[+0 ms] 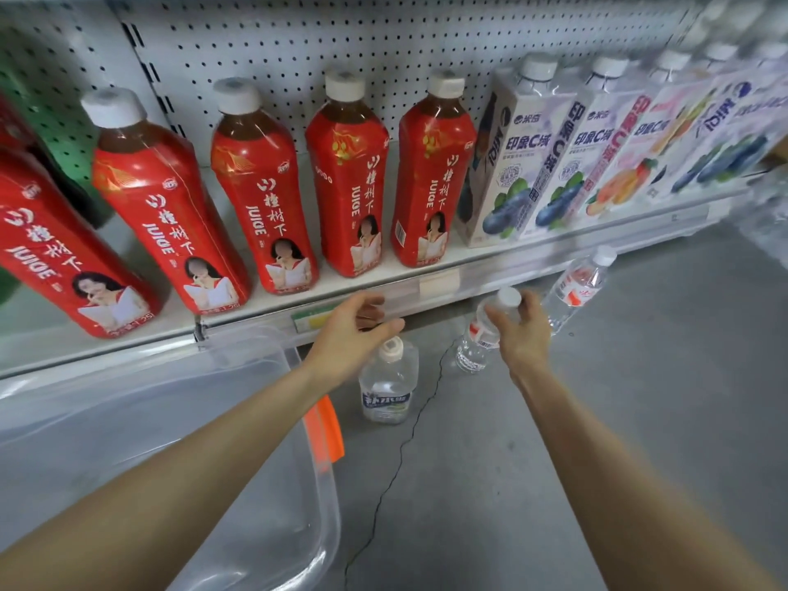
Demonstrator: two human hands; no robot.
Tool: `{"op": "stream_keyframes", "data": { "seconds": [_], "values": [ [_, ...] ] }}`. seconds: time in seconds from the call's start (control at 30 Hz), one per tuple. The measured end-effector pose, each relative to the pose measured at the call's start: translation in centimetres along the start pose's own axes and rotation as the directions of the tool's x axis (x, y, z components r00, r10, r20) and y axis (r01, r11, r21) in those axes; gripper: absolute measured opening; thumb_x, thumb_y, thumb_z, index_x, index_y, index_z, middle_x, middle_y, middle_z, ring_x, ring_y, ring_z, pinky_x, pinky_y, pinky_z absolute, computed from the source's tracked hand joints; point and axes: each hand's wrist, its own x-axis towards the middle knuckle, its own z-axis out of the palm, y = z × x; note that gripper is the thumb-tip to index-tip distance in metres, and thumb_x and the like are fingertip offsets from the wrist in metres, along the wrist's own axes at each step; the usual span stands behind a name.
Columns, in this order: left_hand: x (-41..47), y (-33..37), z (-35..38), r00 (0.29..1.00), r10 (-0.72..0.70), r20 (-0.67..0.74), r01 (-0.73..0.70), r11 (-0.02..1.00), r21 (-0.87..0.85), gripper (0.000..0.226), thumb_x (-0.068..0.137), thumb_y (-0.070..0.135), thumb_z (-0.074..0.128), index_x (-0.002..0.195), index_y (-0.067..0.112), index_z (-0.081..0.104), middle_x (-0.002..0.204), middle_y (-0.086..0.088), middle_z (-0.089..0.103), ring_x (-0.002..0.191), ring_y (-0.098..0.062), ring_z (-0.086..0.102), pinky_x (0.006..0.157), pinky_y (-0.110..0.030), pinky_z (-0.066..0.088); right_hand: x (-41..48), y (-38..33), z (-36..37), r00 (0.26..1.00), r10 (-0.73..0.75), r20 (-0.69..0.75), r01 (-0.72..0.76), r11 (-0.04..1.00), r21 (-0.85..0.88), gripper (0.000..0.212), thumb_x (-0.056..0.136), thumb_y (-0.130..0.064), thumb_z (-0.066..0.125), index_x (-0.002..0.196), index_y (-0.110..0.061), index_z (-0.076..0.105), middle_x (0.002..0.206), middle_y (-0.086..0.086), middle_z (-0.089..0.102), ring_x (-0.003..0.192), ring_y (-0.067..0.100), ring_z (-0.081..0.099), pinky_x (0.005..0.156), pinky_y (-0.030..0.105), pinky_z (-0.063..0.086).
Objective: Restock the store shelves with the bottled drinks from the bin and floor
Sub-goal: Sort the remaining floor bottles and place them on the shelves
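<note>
- The left hand (354, 330) hovers with loose, released fingers just above the white cap of a squat clear plastic bottle (387, 390) standing on the grey concrete floor (597, 420).
- The right hand (524, 334) grasps a slim clear water bottle (475, 347) by its cap, just below the white shelf (439, 279).
- A clear plastic bin (315, 496) sits at the left.

One wide-angle camera worn on the head looks forward and steeply down from close range, facing the low shelf (256, 307) across the top of the view, with the bin (326, 484) lower left and the floor (639, 398) lower right.
</note>
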Motion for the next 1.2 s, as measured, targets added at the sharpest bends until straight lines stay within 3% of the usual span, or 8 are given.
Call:
{"op": "stream_keyframes", "data": {
  "seconds": [0.23, 0.37, 0.63, 0.77, 0.9, 0.97, 1.03, 1.2],
  "values": [
    [-1.0, 4.6, -1.8, 0.998, 0.061, -0.025, -0.061, 0.998, -0.006, 0.040, 0.081, 0.021, 0.073, 0.116, 0.015, 0.057, 0.105, 0.000, 0.061, 0.095, -0.009, 0.059, 0.076, -0.007, 0.046, -2.1, -9.3, -2.0, 0.965, -0.171, 0.199, 0.148, 0.981, 0.123, 0.021, 0.083, -0.011, 0.071, 0.099, -0.021, 0.061, 0.098, -0.007, 0.068, 0.092, 0.006, 0.064, 0.081, 0.024, 0.047],
    [-1.9, 9.4, -4.4, 0.989, 0.138, -0.049, -0.139, 0.990, -0.010, 0.046, 0.076, 0.021, 0.077, 0.117, 0.015, 0.057, 0.108, -0.003, 0.063, 0.101, -0.016, 0.061, 0.083, -0.016, 0.048, -3.0, -19.1, -1.7, 0.896, -0.349, 0.276, 0.320, 0.936, 0.146, 0.024, 0.079, -0.021, 0.077, 0.099, -0.019, 0.063, 0.099, -0.002, 0.069, 0.093, 0.011, 0.064, 0.082, 0.024, 0.051],
    [-4.3, 20.4, -12.8, 0.940, 0.279, -0.194, -0.282, 0.959, 0.013, 0.059, 0.066, 0.028, 0.085, 0.116, 0.024, 0.055, 0.106, 0.015, 0.064, 0.097, 0.003, 0.059, 0.091, -0.023, 0.047, -7.2, -38.3, 2.3, 0.710, -0.641, 0.292, 0.562, 0.765, 0.314, 0.028, 0.070, -0.038, 0.082, 0.088, -0.025, 0.064, 0.089, -0.007, 0.070, 0.086, 0.012, 0.065, 0.080, 0.033, 0.053],
    [-5.6, 23.7, -17.2, 0.844, 0.351, -0.406, -0.358, 0.932, 0.062, 0.058, 0.061, 0.029, 0.088, 0.105, 0.025, 0.051, 0.100, 0.014, 0.063, 0.086, 0.009, 0.059, 0.078, -0.016, 0.050, -10.6, -44.8, 5.1, 0.639, -0.707, 0.304, 0.597, 0.705, 0.383, 0.031, 0.069, -0.037, 0.084, 0.084, -0.021, 0.063, 0.084, -0.006, 0.068, 0.079, 0.010, 0.062, 0.075, 0.032, 0.051],
    [-7.1, 25.8, -22.9, 0.725, 0.436, -0.533, -0.392, 0.898, 0.201, 0.059, 0.061, 0.030, 0.088, 0.107, 0.020, 0.052, 0.101, 0.010, 0.062, 0.093, -0.003, 0.058, 0.075, -0.016, 0.045, -14.2, -50.3, 8.0, 0.571, -0.749, 0.338, 0.623, 0.663, 0.415, 0.030, 0.068, -0.044, 0.081, 0.082, -0.029, 0.059, 0.087, -0.012, 0.066, 0.085, 0.007, 0.064, 0.079, 0.034, 0.053],
    [-7.5, 26.2, -25.8, 0.705, 0.438, -0.558, -0.404, 0.894, 0.192, 0.055, 0.062, 0.026, 0.087, 0.105, 0.020, 0.054, 0.099, 0.010, 0.065, 0.094, -0.005, 0.060, 0.075, -0.014, 0.045, -15.6, -52.0, 9.4, 0.532, -0.757, 0.379, 0.626, 0.653, 0.426, 0.032, 0.069, -0.044, 0.080, 0.086, -0.030, 0.057, 0.092, -0.013, 0.065, 0.088, 0.009, 0.065, 0.078, 0.039, 0.055],
    [-7.8, 26.3, -28.5, 0.684, 0.438, -0.583, -0.406, 0.893, 0.194, 0.054, 0.061, 0.025, 0.088, 0.105, 0.021, 0.057, 0.099, 0.012, 0.066, 0.094, -0.003, 0.060, 0.080, -0.015, 0.047, -16.4, -53.2, 10.7, 0.474, -0.770, 0.427, 0.614, 0.637, 0.466, 0.030, 0.073, -0.038, 0.080, 0.093, -0.029, 0.059, 0.097, -0.016, 0.064, 0.092, 0.003, 0.062, 0.079, 0.028, 0.052],
    [-8.4, 25.4, -34.4, 0.681, 0.431, -0.592, -0.376, 0.900, 0.221, 0.053, 0.062, 0.023, 0.087, 0.109, 0.020, 0.062, 0.104, 0.010, 0.068, 0.102, -0.009, 0.061, 0.095, -0.034, 0.048, -16.6, -53.3, 15.7, 0.309, -0.695, 0.649, 0.464, 0.706, 0.535, 0.037, 0.085, -0.020, 0.070, 0.113, -0.035, 0.053, 0.113, -0.008, 0.064, 0.103, 0.012, 0.064, 0.083, 0.029, 0.055]
  ]
}}
